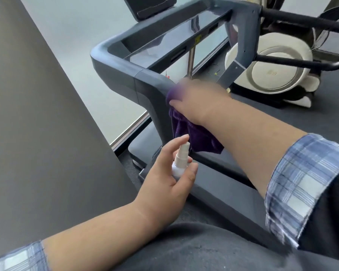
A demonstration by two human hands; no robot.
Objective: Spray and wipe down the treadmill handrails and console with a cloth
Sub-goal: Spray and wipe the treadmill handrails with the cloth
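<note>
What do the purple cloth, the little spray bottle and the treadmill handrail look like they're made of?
Purple cloth: soft, plush fabric, probably microfibre; it drapes in limp folds. Spray bottle: white plastic by its smooth, opaque nozzle and neck. Handrail: dark grey matte moulded plastic or a coated shell, with a visible seam line; the core is not visible.

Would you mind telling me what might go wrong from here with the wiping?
1. The right hand presses only part of the cloth to the handrail; the hanging rest may slip free or miss spots.
2. The left hand holds the spray bottle loosely, nozzle near the cloth; a stray spray might miss the rail.
</note>
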